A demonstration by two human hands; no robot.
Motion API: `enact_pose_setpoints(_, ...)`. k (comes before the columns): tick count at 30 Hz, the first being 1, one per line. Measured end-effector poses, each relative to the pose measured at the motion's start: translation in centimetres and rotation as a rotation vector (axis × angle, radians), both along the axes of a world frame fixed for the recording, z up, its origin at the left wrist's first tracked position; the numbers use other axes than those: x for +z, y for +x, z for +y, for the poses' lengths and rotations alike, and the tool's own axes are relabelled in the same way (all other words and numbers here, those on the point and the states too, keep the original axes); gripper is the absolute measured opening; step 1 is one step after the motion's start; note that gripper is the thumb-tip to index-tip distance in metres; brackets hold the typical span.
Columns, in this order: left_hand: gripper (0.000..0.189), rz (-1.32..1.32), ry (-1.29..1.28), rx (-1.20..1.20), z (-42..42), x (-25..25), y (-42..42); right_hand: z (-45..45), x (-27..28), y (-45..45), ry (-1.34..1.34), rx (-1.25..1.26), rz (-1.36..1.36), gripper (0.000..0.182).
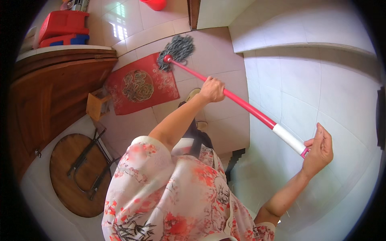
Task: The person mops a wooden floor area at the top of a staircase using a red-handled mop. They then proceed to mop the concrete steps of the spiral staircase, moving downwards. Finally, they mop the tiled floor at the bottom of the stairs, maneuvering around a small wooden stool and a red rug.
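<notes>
A string mop with a grey head [181, 49] and a red pole [250, 108] slants across the view. My left hand [213, 89] is closed around the middle of the pole. At the pole's upper end, beside the white grip [290, 140] and its pink hanging loop, is my right hand [320, 149], its fingers extended and not wrapped around the grip. Whether the palm touches the end is hard to tell. The mop head lies partly on the corner of a red patterned mat [166, 81] and partly on the tiled floor [211, 60].
A small wooden stool [96, 107] stands by the mat, near a wooden door [45, 111]. A folded round table [72, 168] leans at lower left. Tiled walls [298, 84] rise on the right. A red bucket [155, 3] and red plastic items [64, 25] are farther off.
</notes>
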State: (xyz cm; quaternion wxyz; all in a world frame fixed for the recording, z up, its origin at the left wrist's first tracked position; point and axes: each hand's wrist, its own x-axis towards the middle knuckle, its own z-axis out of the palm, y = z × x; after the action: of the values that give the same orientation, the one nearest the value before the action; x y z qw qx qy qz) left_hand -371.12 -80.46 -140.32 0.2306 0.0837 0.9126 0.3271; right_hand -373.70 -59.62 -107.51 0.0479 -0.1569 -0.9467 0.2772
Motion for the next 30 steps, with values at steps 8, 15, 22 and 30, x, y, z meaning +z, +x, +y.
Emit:
enact_pose_setpoints(8, 0.022, -0.300, -0.151, -0.063, -8.3, 0.5, 11.1, -5.1, -5.0, 5.7, -0.324, 0.012, -0.151, 0.013)
enact_pose_setpoints(15, 0.025, -0.236, -0.185, -0.032, -7.9, -2.3, 15.6, -1.5, -7.3, 10.0, -1.062, 0.045, -0.387, 0.040)
enact_pose_setpoints(22, 0.009, -0.081, 0.135, -0.179, 2.8, 2.1, 4.6, 4.3, 2.6, 10.0, -0.667, 0.144, 0.070, 0.034)
enact_pose_setpoints(30, 0.012, 0.300, 0.354, -0.061, 8.7, 2.1, -8.8, -0.2, 3.9, 6.4, -0.289, 0.144, 0.277, 0.029)
